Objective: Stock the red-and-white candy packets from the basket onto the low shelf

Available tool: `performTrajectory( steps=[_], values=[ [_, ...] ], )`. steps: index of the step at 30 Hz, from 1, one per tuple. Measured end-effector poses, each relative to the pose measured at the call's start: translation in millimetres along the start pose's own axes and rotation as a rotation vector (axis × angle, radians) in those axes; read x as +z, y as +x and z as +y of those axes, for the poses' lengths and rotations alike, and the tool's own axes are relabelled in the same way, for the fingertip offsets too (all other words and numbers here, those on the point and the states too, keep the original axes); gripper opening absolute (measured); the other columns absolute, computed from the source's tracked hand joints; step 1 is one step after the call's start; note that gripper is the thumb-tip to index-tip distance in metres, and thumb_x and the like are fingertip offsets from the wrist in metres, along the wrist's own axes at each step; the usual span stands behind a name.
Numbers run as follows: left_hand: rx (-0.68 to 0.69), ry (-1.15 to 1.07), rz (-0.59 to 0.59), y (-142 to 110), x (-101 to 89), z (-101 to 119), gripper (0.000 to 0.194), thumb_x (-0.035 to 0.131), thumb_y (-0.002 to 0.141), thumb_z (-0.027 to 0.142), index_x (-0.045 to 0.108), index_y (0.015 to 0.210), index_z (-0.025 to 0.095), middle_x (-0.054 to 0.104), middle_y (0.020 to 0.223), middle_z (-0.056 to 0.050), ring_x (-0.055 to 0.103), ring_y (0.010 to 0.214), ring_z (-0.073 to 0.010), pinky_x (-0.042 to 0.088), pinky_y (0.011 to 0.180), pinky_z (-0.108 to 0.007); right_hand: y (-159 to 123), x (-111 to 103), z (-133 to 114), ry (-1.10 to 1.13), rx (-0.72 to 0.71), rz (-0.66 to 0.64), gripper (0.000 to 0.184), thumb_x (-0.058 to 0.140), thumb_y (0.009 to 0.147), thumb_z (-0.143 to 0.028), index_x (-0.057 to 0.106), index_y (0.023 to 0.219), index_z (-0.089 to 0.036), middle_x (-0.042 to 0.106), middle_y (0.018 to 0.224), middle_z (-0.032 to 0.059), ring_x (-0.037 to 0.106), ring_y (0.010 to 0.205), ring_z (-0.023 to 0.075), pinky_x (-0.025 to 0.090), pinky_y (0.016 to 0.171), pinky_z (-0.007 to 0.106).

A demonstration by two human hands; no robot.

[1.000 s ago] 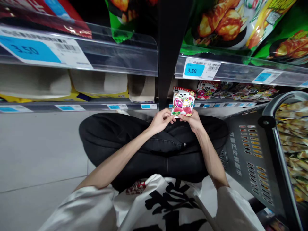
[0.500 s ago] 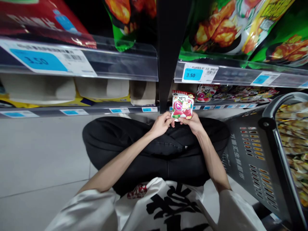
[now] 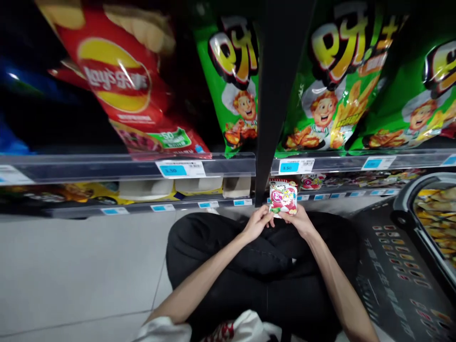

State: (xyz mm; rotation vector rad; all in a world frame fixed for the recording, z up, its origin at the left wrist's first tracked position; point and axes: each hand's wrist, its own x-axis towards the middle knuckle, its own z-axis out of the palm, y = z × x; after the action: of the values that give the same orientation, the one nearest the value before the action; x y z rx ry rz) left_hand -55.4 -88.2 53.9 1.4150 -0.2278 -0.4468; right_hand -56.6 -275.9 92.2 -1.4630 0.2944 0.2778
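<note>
Between my two hands is a small candy packet (image 3: 283, 197), white and pink-red with a striped top edge, its printed front facing me. My left hand (image 3: 259, 222) pinches its lower left corner between thumb and fingers. At the lower right, my right hand (image 3: 299, 220) grips it with the thumb across the front. The packet is upright just above my crossed legs (image 3: 242, 266), in front of the bottom shelf. Similar packets (image 3: 313, 181) lie on that shelf just behind it to the right.
A grey shopping basket (image 3: 388, 266) with yellowish packs inside stands close on my right. Above, a shelf holds a red Lay's bag (image 3: 117, 90) and green snack bags (image 3: 322, 109), split by a black upright (image 3: 281, 85). Pale floor tiles (image 3: 89, 266) lie to my left.
The view has tilted up and turned left, so more of the upper shelf bags shows and everything sits lower and further right. My hands keep the same hold on the packet.
</note>
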Motion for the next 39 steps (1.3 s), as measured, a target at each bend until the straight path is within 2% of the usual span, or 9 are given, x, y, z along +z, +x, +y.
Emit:
performTrajectory(
  steps=[5, 10, 13, 17, 22, 30, 35, 39],
  values=[
    [-0.011, -0.049, -0.032, 1.8, 0.9, -3.2, 0.047, 0.060, 0.093, 0.063, 0.055, 0.097, 0.016, 0.065, 0.069, -0.001, 0.064, 0.062, -0.0145, 0.047, 0.056, -0.024, 1.8, -1.8, 2.8, 0.011, -0.013, 0.062, 0.050, 0.098, 0.045, -0.038, 0.066, 0.077, -0.015, 0.065, 0.065, 0.0000, 0.046, 0.051, 0.0086, 0.037, 0.046, 0.024],
    [-0.033, -0.053, -0.067, 2.4, 1.6, -4.3, 0.051, 0.063, 0.091, 0.062, 0.059, 0.108, 0.014, 0.065, 0.070, -0.001, 0.065, 0.062, -0.0145, 0.047, 0.056, -0.024, 2.2, -2.5, 6.3, 0.006, -0.032, 0.040, 0.050, 0.097, 0.049, -0.039, 0.068, 0.081, -0.014, 0.066, 0.068, 0.0006, 0.048, 0.054, 0.0091, 0.038, 0.048, 0.024],
    [-0.027, -0.030, -0.074, 2.8, 1.7, -4.3, 0.053, 0.065, 0.089, 0.064, 0.063, 0.103, 0.013, 0.064, 0.069, -0.002, 0.064, 0.061, -0.0150, 0.047, 0.055, -0.025, 2.1, -1.2, 6.3, 0.005, -0.045, 0.018, 0.050, 0.097, 0.051, -0.038, 0.066, 0.082, -0.015, 0.067, 0.069, -0.0001, 0.049, 0.054, 0.0092, 0.040, 0.049, 0.024],
    [-0.017, -0.020, -0.019, 2.9, 0.0, -4.3, 0.050, 0.064, 0.090, 0.064, 0.063, 0.095, 0.014, 0.060, 0.065, 0.000, 0.059, 0.059, -0.0138, 0.046, 0.058, -0.026, 1.6, -1.3, 6.6, -0.021, -0.033, -0.038, 0.049, 0.096, 0.056, -0.039, 0.066, 0.088, -0.016, 0.067, 0.069, -0.0007, 0.053, 0.054, 0.0107, 0.042, 0.052, 0.025],
    [-0.012, 0.015, 0.096, 3.1, -2.8, -2.6, 0.048, 0.065, 0.089, 0.062, 0.062, 0.085, 0.015, 0.049, 0.058, 0.004, 0.043, 0.054, -0.0100, 0.033, 0.058, -0.025, 1.1, -2.6, 9.1, -0.027, -0.043, -0.071, 0.048, 0.094, 0.062, -0.041, 0.067, 0.093, -0.016, 0.068, 0.072, 0.0001, 0.056, 0.059, 0.0121, 0.043, 0.055, 0.026],
    [-0.040, -0.010, 0.094, 2.0, -2.3, 5.1, 0.049, 0.067, 0.087, 0.062, 0.058, 0.075, 0.015, 0.045, 0.055, 0.005, 0.037, 0.053, -0.0091, 0.026, 0.057, -0.026, 4.4, -1.8, 9.9, 0.074, -0.036, -0.021, 0.053, 0.099, 0.052, -0.033, 0.068, 0.093, -0.018, 0.072, 0.076, 0.0010, 0.056, 0.060, 0.0126, 0.039, 0.053, 0.024],
    [-0.032, -0.009, 0.080, 1.7, -2.1, 2.1, 0.049, 0.065, 0.088, 0.062, 0.055, 0.074, 0.017, 0.045, 0.056, 0.005, 0.038, 0.054, -0.0098, 0.027, 0.058, -0.026, 3.8, -3.1, 8.1, 0.111, -0.012, -0.007, 0.056, 0.099, 0.049, -0.031, 0.069, 0.094, -0.018, 0.070, 0.073, -0.0004, 0.052, 0.057, 0.0109, 0.035, 0.053, 0.024],
    [-0.009, 0.014, 0.075, 1.9, -1.8, -0.6, 0.053, 0.057, 0.094, 0.064, 0.048, 0.068, 0.019, 0.047, 0.057, 0.003, 0.042, 0.055, -0.0111, 0.033, 0.061, -0.027, 3.5, -5.0, 7.9, 0.135, 0.023, 0.007, 0.053, 0.099, 0.050, -0.032, 0.069, 0.091, -0.017, 0.069, 0.073, -0.0001, 0.044, 0.055, 0.0083, 0.028, 0.052, 0.023]
  ],
)
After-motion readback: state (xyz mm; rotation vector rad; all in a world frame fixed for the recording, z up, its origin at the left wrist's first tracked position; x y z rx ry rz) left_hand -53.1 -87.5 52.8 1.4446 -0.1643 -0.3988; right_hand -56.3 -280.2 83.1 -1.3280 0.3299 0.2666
